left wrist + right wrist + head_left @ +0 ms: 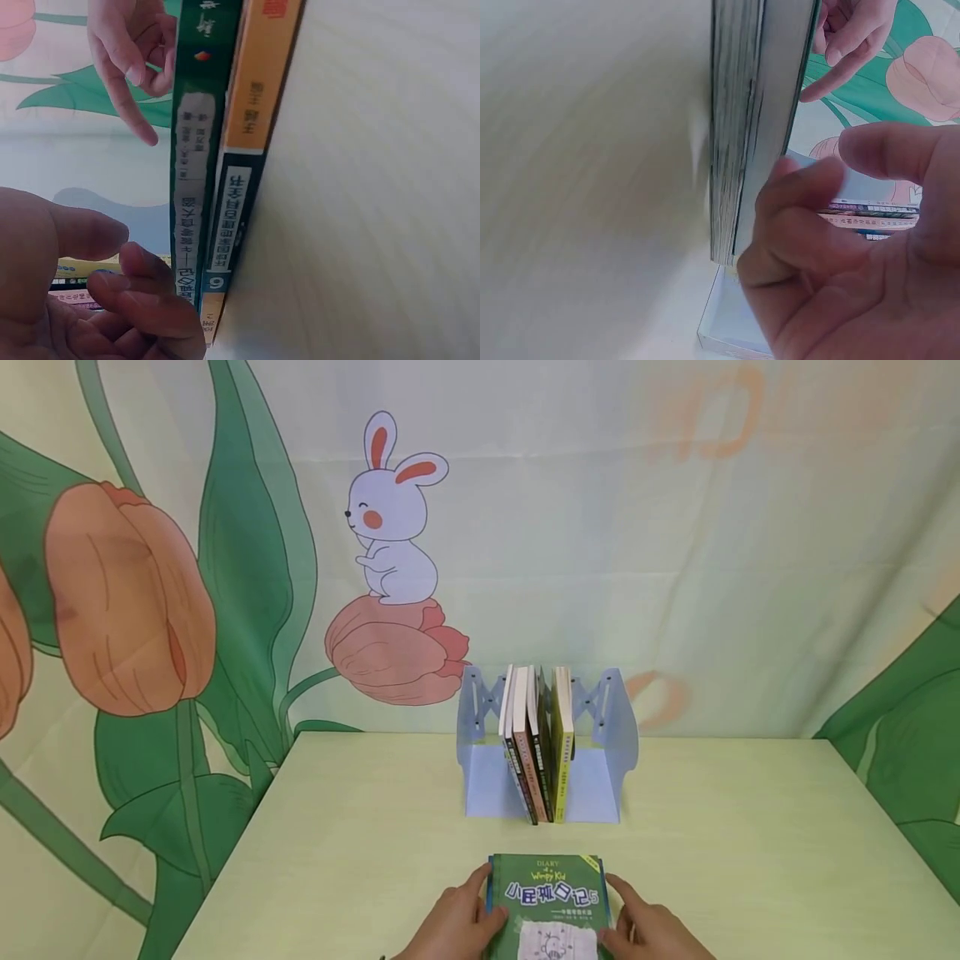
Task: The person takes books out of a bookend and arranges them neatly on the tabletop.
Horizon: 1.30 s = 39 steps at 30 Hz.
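A green Diary of a Wimpy Kid book lies flat on top of a thicker book with an orange and dark blue spine. My left hand is at the stack's left side, its loosely bent fingers right at the spines and its thumb over the cover's edge. At the opposite side is my right hand, fingers bent beside the page edges and thumb near the cover. Both hands look relaxed, neither closed around the books. The stack's near end falls outside the head view.
Behind the stack, a pale blue metal book rack holds several upright books leaning together, with side plates at both ends. The light yellow-green tabletop runs back to a fabric backdrop printed with tulips and a rabbit.
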Each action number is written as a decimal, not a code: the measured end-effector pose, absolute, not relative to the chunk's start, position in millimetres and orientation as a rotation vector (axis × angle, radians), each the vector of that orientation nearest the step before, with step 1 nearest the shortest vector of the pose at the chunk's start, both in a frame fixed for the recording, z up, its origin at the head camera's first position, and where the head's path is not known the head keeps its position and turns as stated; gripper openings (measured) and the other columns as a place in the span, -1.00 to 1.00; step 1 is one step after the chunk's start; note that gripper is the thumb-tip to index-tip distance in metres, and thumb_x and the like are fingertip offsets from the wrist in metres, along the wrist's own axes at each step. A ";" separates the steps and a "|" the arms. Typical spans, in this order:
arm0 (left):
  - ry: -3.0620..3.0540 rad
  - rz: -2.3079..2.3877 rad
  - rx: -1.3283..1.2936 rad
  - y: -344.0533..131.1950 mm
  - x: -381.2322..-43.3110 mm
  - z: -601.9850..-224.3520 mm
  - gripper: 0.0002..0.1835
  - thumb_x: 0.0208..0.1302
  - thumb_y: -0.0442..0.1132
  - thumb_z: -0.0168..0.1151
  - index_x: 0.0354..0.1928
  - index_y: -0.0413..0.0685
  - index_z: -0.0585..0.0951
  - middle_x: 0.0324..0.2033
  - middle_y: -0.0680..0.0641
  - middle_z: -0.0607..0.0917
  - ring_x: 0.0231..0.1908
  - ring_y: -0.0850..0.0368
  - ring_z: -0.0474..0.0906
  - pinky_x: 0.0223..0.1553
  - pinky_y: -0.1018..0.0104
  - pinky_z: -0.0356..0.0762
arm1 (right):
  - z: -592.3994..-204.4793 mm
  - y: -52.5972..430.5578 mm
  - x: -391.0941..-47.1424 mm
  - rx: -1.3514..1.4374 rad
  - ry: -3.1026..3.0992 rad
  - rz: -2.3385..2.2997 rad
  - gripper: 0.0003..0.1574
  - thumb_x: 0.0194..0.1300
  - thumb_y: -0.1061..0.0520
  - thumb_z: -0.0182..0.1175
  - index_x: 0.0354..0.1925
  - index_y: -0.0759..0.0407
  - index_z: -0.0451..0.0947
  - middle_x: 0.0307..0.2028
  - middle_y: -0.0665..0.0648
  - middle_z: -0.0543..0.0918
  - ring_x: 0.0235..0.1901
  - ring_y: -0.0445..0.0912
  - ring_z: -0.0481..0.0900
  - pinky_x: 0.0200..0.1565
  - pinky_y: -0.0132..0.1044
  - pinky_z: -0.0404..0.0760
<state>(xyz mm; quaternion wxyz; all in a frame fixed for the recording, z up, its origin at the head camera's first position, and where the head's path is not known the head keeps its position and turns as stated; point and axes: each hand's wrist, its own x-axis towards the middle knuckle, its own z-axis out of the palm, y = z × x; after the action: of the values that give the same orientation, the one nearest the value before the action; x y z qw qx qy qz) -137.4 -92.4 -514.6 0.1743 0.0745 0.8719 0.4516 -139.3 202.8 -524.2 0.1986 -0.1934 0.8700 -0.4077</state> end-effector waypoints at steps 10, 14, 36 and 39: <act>2.597 1.197 0.297 -92.7 -133.7 -508.2 -0.40 0.33 -0.04 0.21 0.27 -0.30 0.46 -0.56 0.12 0.52 -0.61 0.31 0.37 -0.55 0.41 0.30 | -517.7 202.6 -139.2 -0.494 2.472 -1.164 -0.16 0.37 -0.07 0.18 0.41 0.31 0.18 -0.16 0.07 0.48 -0.50 -0.31 0.43 -0.48 -0.37 0.42; 2.644 1.141 0.319 -92.2 -133.9 -504.3 -0.41 0.30 -0.01 0.23 0.25 -0.24 0.49 -0.44 0.13 0.60 -0.47 0.30 0.49 -0.39 0.34 0.45 | -515.5 204.3 -139.4 -0.571 2.554 -1.151 -0.22 0.39 -0.06 0.17 0.40 0.27 0.22 -0.02 0.15 0.48 -0.32 -0.24 0.52 -0.40 -0.36 0.47; 2.936 1.041 0.410 -89.9 -132.9 -486.2 -0.22 0.26 0.05 0.24 0.47 -0.02 0.26 0.42 -0.07 0.36 0.45 -0.17 0.18 0.20 -0.28 0.38 | -500.3 193.4 -131.3 -0.764 3.111 -1.022 -0.05 0.19 -0.14 0.32 0.48 -0.22 0.19 0.46 0.13 0.24 0.36 0.24 0.26 0.13 0.49 0.22; 2.979 1.037 0.452 -90.7 -133.2 -484.8 -0.20 0.26 0.05 0.24 0.48 -0.01 0.24 0.44 -0.06 0.33 0.47 -0.17 0.13 0.23 -0.27 0.34 | -497.3 192.8 -131.1 -0.755 3.114 -1.015 -0.04 0.19 -0.14 0.31 0.49 -0.25 0.16 0.47 0.10 0.22 0.38 0.24 0.22 0.15 0.50 0.17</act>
<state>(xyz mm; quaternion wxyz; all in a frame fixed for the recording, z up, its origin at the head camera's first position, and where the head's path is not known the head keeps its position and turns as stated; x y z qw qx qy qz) -133.2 -90.7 -484.8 -0.0224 0.1419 0.9346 0.3254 -131.1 192.8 -497.3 -0.1095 -0.2233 0.9209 -0.3001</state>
